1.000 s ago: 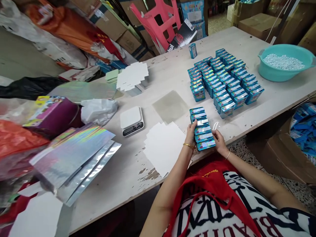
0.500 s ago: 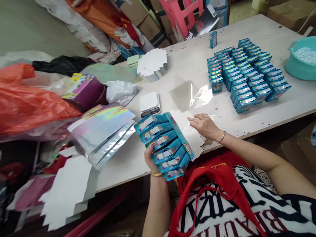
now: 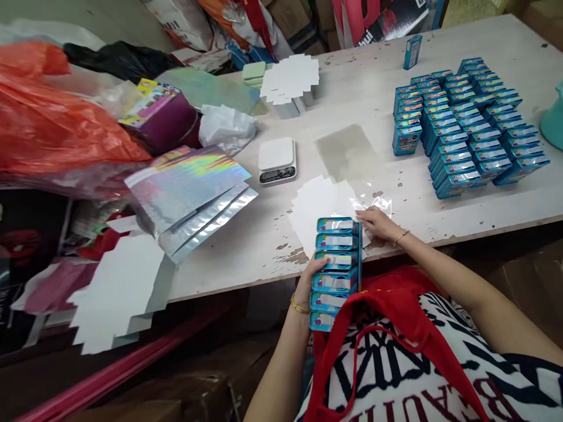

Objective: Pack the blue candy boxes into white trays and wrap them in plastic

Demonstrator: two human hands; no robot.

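My left hand (image 3: 311,275) grips a row of several small blue boxes (image 3: 335,282) from the left side, thumb lying on one of them. The boxes are lined up above my lap, at the table's front edge, with another blue box seen edge-on along their right side. My right hand (image 3: 379,224) is beside the top right corner of the row, its fingers pinched on clear plastic film (image 3: 385,205). Much of the film is hard to see against the table. Under and behind the row lie white cut-out card sheets (image 3: 314,202).
Many matching blue boxes (image 3: 453,146) stand in rows at the right, with a single box (image 3: 412,51) behind. A white scale (image 3: 277,159), stacked white cards (image 3: 290,79), silvery bags (image 3: 189,187) and a turquoise basin (image 3: 553,120) are also on the table (image 3: 356,99).
My left hand has turned the row of boxes upright and brought it right, closer to my body. My right hand has drawn the shiny film down toward the boxes. The view has shifted.
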